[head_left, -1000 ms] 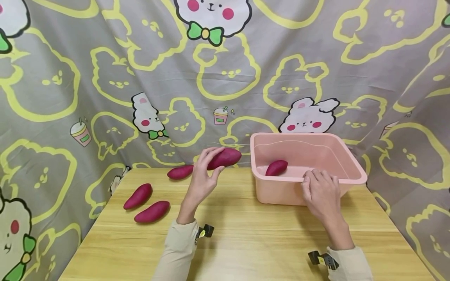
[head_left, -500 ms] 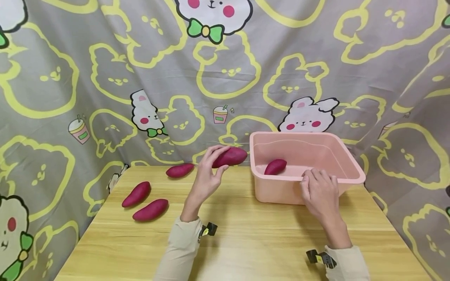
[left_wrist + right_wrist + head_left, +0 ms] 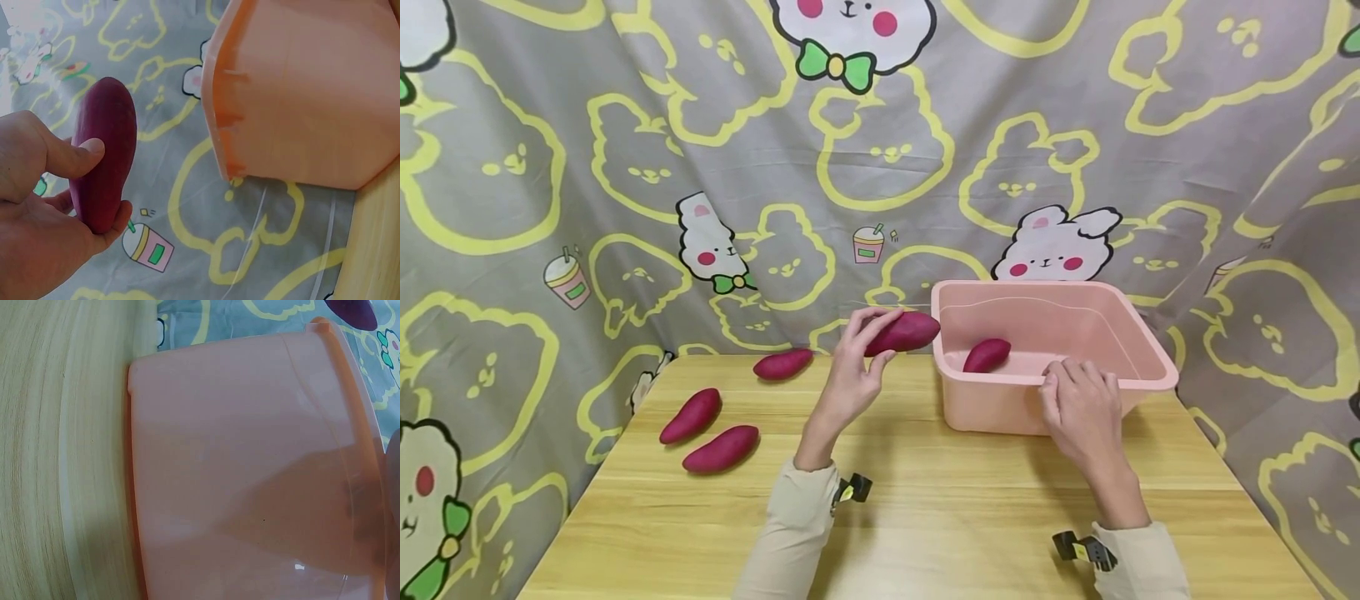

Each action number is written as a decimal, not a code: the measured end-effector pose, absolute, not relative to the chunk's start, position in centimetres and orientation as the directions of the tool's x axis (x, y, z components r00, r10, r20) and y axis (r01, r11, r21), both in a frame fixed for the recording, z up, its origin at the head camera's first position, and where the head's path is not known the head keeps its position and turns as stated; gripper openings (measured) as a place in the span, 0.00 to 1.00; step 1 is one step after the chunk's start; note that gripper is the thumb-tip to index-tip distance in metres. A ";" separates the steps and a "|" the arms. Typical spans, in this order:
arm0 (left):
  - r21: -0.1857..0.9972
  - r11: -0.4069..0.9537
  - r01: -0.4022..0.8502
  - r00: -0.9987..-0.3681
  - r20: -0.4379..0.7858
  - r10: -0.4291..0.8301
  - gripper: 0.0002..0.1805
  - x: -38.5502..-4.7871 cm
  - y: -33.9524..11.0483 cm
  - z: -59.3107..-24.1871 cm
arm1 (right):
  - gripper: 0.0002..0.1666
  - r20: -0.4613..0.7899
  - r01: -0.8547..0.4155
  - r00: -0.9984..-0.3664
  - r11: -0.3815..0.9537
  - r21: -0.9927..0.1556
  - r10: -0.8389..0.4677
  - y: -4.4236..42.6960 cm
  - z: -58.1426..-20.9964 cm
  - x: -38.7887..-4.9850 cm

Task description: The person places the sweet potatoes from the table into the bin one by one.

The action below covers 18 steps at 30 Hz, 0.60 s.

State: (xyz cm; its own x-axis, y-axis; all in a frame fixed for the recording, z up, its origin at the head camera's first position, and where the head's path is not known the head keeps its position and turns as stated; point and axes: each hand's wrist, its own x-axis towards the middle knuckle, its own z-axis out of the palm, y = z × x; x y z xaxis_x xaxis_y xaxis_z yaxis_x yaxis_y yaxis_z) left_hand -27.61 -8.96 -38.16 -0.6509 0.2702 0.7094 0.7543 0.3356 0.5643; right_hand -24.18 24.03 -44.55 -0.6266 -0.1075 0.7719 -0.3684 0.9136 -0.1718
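Observation:
My left hand (image 3: 854, 375) holds a purple sweet potato (image 3: 906, 332) above the table, between thumb and fingers, its tip close to the left rim of a pink plastic bin (image 3: 992, 408). In the left wrist view the sweet potato (image 3: 106, 156) stands upright in the grip, apart from the bin (image 3: 300, 100). My right hand (image 3: 1084, 412) grips the bin's front rim, fingers curled over it. Inside the bin, another sweet potato (image 3: 987, 356) lies at the left. The right wrist view is mostly filled by the bin's wall (image 3: 237, 456), with only a sliver of the hand at the edge.
On the left of the wooden table (image 3: 925, 517) lie three more sweet potatoes: one at the back (image 3: 783, 364), one at the far left (image 3: 691, 416) and one nearer the front (image 3: 721, 449). A patterned grey curtain (image 3: 760, 158) hangs behind the table and along its sides.
My left hand has carried the sweet potato to the right, up to the bin's left rim. The right hand has stayed on the front rim, and the other sweet potatoes lie as before.

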 end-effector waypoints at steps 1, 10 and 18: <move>0.562 0.335 0.756 -0.649 0.710 0.272 0.27 -27.6 -8.9 -38.1 | 0.20 0.772 -0.369 -0.626 0.913 -0.172 -0.107 24.0 -44.6 -24.2; 0.565 0.315 0.762 -0.644 0.714 0.277 0.28 -27.8 -8.1 -38.1 | 0.19 0.780 -0.377 -0.617 0.910 -0.174 -0.106 23.9 -44.4 -24.1; 0.566 0.313 0.762 -0.644 0.709 0.286 0.29 -27.7 -7.4 -37.9 | 0.19 0.772 -0.374 -0.627 0.910 -0.178 -0.107 23.9 -44.3 -24.0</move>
